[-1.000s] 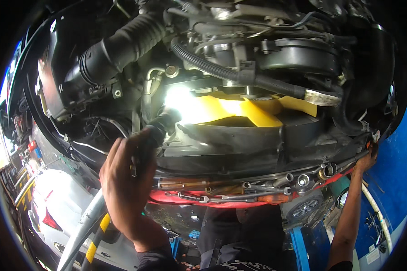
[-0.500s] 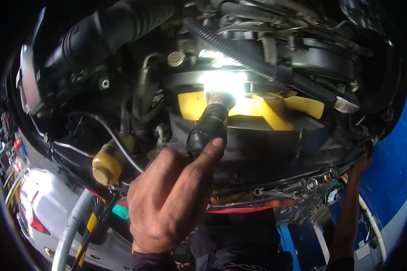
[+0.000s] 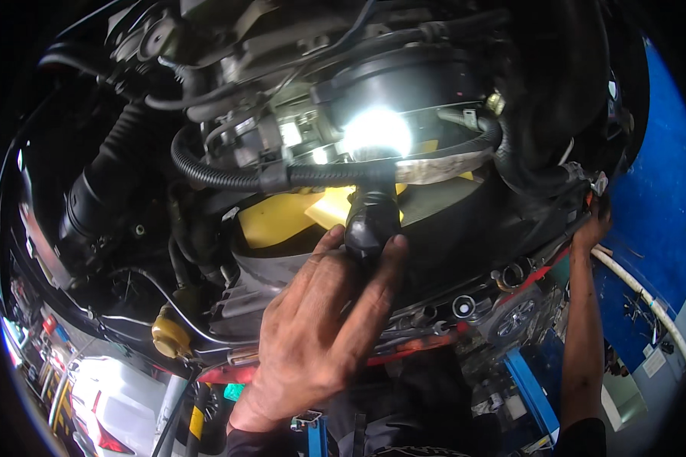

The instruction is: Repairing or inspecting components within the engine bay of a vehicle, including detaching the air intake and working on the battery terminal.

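Note:
My left hand (image 3: 320, 320) is closed around the rear end of a black flashlight (image 3: 373, 217), with its thumb and fingers on either side. Its lit head glares white in front of a round black housing (image 3: 400, 84) in the engine bay. Beneath the flashlight run a black corrugated hose (image 3: 229, 171) and a yellow fan blade (image 3: 278, 221) inside a dark shroud (image 3: 450, 236). Far to the right, my right hand (image 3: 593, 227) is at the front corner of the bay, its fingers curled. What they hold there is too small to make out.
Wrenches and sockets (image 3: 463, 307) lie along the bay's front edge. At left are a ribbed intake duct (image 3: 122, 145) and a yellowish cap (image 3: 169, 337). A white car (image 3: 118, 404) stands lower left. A pale hose (image 3: 648, 297) hangs at right by blue panels.
The view has swung to the right over the engine. The flashlight's glare has left the fan shroud's upper edge and now falls by the round black housing. My left hand keeps its grip.

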Demonstrator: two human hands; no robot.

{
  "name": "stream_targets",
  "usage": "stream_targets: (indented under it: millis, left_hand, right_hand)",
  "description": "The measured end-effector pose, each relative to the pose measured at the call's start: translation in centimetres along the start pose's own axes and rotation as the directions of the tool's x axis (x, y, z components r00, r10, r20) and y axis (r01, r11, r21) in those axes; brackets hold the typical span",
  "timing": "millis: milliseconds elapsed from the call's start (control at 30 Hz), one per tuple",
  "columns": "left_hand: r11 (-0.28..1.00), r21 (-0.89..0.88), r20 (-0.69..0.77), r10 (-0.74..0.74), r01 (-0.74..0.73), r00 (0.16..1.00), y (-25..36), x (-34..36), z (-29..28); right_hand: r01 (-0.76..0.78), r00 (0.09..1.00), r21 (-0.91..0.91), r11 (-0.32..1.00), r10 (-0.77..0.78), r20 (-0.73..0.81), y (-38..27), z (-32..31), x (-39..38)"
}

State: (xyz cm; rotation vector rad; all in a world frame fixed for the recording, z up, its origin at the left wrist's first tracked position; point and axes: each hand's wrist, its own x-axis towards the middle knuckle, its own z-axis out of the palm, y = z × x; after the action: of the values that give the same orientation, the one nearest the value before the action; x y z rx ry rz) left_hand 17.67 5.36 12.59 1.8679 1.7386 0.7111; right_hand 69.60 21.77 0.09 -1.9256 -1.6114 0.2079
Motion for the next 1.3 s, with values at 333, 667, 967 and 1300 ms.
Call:
stream_targets:
  millis: [333, 667, 967, 1300]
  left_hand:
    - [0.995, 0.024, -0.006, -0.095, 0.095, 0.995, 1.9, 2.1, 3.0]
    - [0.988, 0.046, 0.025, -0.149, 0.148, 0.988, 2.2, 2.3, 3.1]
    - [0.968, 0.049, -0.137, -0.239, 0.248, 0.961, 1.3, 0.9, 1.0]
    - [0.722, 0.376, -0.448, -0.407, 0.581, 0.796, -2.9, -8.8, -7.0]
  right_hand:
    - [0.007, 0.997, -0.037, 0.999, -0.010, -0.073, -0.6, 0.2, -0.2]
    - [-0.023, 0.999, -0.173, 0.985, 0.016, -0.038, 0.6, -0.2, -0.1]
    - [0.246, 0.969, -0.197, 0.949, -0.242, 0.042, 2.7, -0.5, 0.2]
    - [0.593, 0.800, -0.498, 0.633, -0.534, 0.274, 6.2, -2.1, 1.8]
